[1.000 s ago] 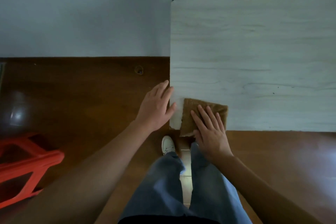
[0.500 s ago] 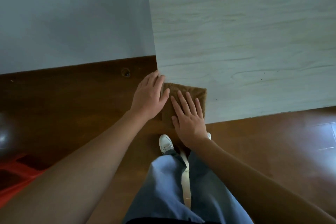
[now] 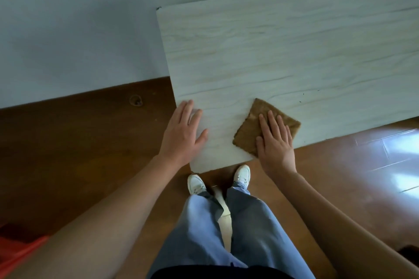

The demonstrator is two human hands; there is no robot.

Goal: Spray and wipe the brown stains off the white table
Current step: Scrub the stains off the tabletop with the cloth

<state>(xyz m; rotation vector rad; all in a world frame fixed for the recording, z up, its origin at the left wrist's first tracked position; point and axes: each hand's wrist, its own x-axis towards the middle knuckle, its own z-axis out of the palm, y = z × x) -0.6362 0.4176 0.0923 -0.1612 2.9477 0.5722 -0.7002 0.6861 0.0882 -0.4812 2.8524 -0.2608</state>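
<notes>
While the left hand (image 3: 182,133) lies flat over the table (image 3: 272,52) edge, the flat right hand (image 3: 275,145) presses the cloth (image 3: 260,111).

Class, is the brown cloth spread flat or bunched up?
Spread flat: the cloth lies as one sheet on the table, the right hand pressing it, fingers straight.

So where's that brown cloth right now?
In the head view, the brown cloth lies on the white table near its front edge, under the right hand, with the left hand resting further left.
</notes>
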